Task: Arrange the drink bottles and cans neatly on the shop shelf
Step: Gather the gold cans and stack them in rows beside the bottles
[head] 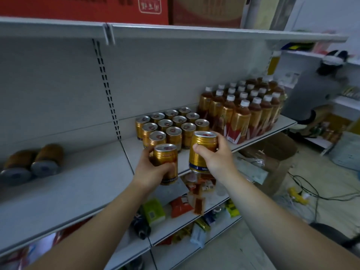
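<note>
While left hand [152, 171] clasps left gold can [166, 157], right hand [216, 159] right gold can [203, 144]: seat both upright, flush against shelved cans [172, 126].

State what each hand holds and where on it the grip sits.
Left hand grips a gold can round its lower body; right hand grips a second gold can round its middle, thumb across the front.

Partial "Vita…" on gold can [203, 141], rest illegible
</note>
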`<state>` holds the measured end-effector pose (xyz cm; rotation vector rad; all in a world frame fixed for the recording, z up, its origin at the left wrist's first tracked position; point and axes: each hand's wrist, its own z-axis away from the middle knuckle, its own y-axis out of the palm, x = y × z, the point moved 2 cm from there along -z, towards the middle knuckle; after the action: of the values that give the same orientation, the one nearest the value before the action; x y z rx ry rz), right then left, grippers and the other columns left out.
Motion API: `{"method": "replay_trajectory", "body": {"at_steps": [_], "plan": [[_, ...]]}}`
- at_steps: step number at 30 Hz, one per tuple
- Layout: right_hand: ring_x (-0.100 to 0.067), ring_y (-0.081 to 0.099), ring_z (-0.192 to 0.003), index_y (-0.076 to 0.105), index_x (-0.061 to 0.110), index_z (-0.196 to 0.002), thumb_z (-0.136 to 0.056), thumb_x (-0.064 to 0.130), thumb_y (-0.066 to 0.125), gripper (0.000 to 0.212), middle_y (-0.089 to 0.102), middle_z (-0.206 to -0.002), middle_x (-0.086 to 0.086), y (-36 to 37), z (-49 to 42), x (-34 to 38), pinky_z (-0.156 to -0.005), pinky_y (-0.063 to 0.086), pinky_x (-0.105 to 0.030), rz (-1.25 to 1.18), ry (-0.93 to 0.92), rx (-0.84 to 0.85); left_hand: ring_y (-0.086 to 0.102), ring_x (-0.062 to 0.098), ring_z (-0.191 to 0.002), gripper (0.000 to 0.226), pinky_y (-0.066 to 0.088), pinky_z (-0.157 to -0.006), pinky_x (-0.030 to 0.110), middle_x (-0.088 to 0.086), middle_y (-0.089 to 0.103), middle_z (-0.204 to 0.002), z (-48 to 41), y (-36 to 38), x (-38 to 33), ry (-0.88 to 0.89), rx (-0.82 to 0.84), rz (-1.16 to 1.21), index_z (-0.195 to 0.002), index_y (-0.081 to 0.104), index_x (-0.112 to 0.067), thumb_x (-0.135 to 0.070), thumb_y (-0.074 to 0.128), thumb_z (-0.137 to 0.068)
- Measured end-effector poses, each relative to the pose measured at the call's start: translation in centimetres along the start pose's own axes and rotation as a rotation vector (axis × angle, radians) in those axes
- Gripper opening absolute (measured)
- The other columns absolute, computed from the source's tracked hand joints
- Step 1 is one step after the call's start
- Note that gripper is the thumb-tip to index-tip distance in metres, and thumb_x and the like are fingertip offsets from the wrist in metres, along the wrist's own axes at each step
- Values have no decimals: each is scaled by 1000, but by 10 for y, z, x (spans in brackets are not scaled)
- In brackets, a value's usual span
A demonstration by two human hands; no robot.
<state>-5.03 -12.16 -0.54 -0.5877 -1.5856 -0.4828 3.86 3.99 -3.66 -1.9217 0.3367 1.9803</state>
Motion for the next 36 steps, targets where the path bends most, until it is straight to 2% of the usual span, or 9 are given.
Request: {"method": "replay_trajectory", "body": {"at_steps": [2,9,12,14,18,23,28,32,36], "plan": [[-4,59,-91,48,32,-117,-81,18,77,48,59,-102,13,5,-15,-9,-64,44,-19,-12,17,9,56,3,-88,66,47,-68,22,-11,58,-98,-15,0,4,4,-1,-28,-123,38,-31,-8,76,-74],[-8,60,-96,49,40,-109,-77,17,80,50,61,-105,11,-7,-63,-46,-71,50,-25,81,63,-27,59,12,-102,77,49,-89,36,-6,60,-109,-63,31,25,4,85,-110,-121,36,-31,-7,79,-62],[2,56,-89,49,40,-98,-77,12,79,46,58,-99,17,-24,-83,-55,-73,44,-22,140,60,-37,57,7,-100,76,49,-75,24,-9,57,-106,-73,53,33,2,94,-147,-118,34,-29,-8,79,-61],[4,54,-87,50,36,-105,-77,9,78,48,57,-99,17,-36,-98,-61,-71,41,-18,173,49,-15,56,7,-102,76,48,-75,21,-12,55,-107,-79,68,39,-14,88,-172,-116,34,-34,-10,80,-61],[1,55,-95,50,29,-121,-74,13,77,56,58,-106,16,-60,-132,-78,-77,40,-20,247,40,60,58,14,-108,80,54,-89,40,-6,54,-118,-95,103,45,-30,-13,-226,-108,38,-47,-33,82,-43],[3,54,-95,50,31,-116,-73,15,79,54,58,-105,17,-81,-161,-94,-79,39,-22,292,4,201,55,3,-100,74,44,-74,13,-13,56,-111,-99,135,46,-14,-184,-286,-116,39,-38,-17,83,-61],[-7,53,-107,47,29,-127,-74,20,81,63,55,-113,16,-93,-177,-103,-88,39,-24,317,-9,349,43,7,-112,88,43,-94,25,-12,33,-124,-99,156,39,2,-329,-361,-141,33,-26,-18,82,-68],[-5,49,-114,41,26,-141,-75,25,82,77,55,-127,10,-97,-185,-104,-91,36,-22,356,-10,465,44,11,-123,85,40,-101,30,-6,44,-134,-96,158,37,9,-307,-477,-143,29,-26,-21,77,-74],[-5,48,-115,42,26,-139,-76,25,82,74,55,-130,7,-90,-189,-101,-84,32,-15,406,-77,460,45,20,-127,82,43,-102,37,1,43,-141,-100,157,36,-16,-290,-602,-147,21,-31,-20,70,-82]]}}
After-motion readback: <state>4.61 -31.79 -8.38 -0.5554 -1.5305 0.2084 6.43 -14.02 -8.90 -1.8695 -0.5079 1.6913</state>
